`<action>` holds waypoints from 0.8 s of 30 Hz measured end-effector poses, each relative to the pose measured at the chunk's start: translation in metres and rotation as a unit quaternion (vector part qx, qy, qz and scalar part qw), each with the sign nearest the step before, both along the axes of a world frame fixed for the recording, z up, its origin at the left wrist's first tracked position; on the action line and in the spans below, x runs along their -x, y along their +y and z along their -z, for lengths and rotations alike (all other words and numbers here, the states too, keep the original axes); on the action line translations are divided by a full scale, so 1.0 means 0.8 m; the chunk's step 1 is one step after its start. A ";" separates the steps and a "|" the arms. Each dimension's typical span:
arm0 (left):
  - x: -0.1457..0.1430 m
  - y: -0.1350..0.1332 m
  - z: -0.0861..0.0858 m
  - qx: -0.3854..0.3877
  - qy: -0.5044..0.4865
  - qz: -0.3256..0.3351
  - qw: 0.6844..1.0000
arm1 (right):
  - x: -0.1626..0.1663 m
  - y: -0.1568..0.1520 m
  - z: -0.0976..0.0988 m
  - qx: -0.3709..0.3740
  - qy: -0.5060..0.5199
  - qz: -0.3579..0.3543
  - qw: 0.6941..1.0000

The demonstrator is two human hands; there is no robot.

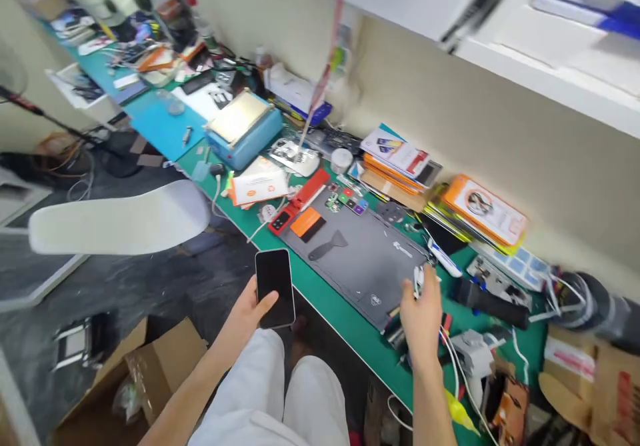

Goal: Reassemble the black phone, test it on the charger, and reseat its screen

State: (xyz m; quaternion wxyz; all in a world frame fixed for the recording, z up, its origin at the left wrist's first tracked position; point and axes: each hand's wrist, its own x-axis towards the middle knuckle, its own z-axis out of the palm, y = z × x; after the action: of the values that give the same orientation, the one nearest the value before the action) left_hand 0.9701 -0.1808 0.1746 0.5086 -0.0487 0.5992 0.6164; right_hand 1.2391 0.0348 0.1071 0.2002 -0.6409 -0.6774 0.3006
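The left hand (pixel 251 311) pinched the phone (pixel 276 279); the right hand (pixel 423 313) reached over the mat (pixel 367 249), its grip too blurred to tell; picking there called for careful aim.

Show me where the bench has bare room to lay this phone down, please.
The grey mat has a wide bare patch between the dark scraper and the right hand. A narrow strip of the green bench is free too, between the mat and the near edge. Crowded: right of that hand, around the pale device, and along the wall.
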 end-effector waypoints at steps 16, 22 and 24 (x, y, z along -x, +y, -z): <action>0.146 -0.159 -0.086 -0.106 -0.246 -0.123 0.956 | 0.152 -0.254 -0.032 0.100 0.041 -0.184 0.977; 0.250 -0.226 -0.091 -0.155 -0.292 -0.128 0.935 | 0.316 -0.337 -0.083 0.161 0.093 -0.233 0.954; 0.282 -0.246 -0.094 -0.176 -0.324 -0.136 0.919 | 0.377 -0.357 -0.110 0.195 0.121 -0.230 0.946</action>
State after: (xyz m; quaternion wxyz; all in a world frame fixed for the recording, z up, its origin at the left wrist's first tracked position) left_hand 0.7445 -0.3780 0.2496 0.5867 -0.2367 0.2709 0.7255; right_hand 0.9374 -0.2510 0.1951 0.0778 -0.4530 -0.7052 0.5399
